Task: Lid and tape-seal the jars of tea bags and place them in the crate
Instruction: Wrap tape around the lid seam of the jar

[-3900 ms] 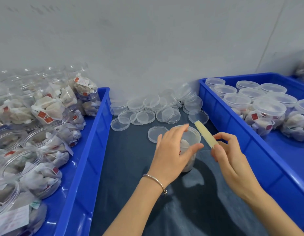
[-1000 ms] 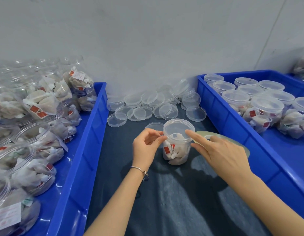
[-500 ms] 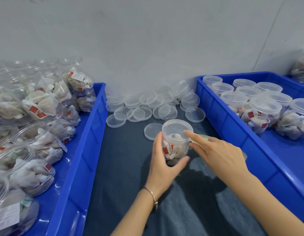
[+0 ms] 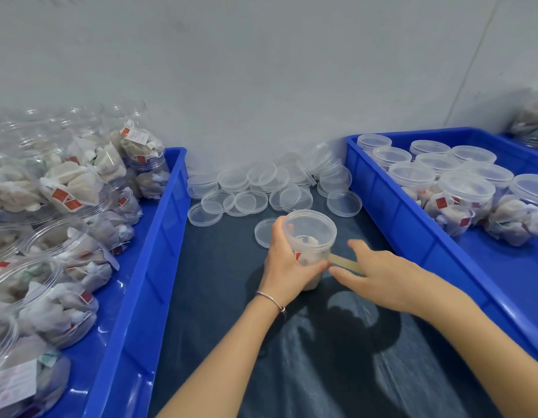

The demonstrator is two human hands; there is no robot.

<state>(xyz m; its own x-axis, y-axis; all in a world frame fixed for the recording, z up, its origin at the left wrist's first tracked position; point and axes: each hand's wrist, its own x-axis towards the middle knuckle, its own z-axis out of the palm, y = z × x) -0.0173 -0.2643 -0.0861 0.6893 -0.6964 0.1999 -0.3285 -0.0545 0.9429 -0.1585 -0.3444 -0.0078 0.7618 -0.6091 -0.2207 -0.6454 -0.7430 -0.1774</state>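
Centrally, jar between blue crates

Two bare forearms in view, no sleeves visible on either as far as the bottom edge. Left hand w/ a thin metal bangle at the wrist, silvery-pink, plain narrow band, sits snug just below the hand; a small bead or clasp shows on its right end. Right hand has no wrist jewellery or watch on the part shown. No rings seen on either hand's visible fingers. No gloves. Nails short where visible, thumb of left; polish can't be told. No marks or tattoos seen on the arms.
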